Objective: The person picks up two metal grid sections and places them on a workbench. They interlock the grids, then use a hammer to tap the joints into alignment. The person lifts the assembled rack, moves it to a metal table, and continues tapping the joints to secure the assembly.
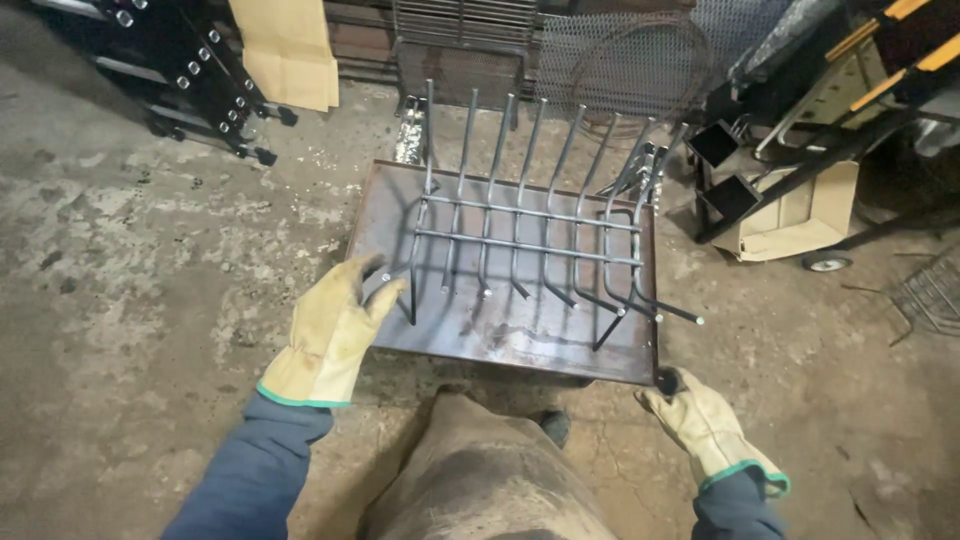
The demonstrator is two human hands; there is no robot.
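While both hands' fingers (pixel 372 283) spread, the grate's (pixel 530 230) bars run away from them.

One steel plate (pixel 480 335), one rod grate (pixel 530 220), two gloved hands (pixel 330 335).

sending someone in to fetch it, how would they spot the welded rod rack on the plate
Start at the rusty brown square steel plate on the concrete floor, between the two yellow leather-gloved hands. On it stands the grey welded steel-rod rack: a row of curved upright bars joined by two straight cross rods. Unlike the flat wire mesh behind, it has bent, open-ended prongs.
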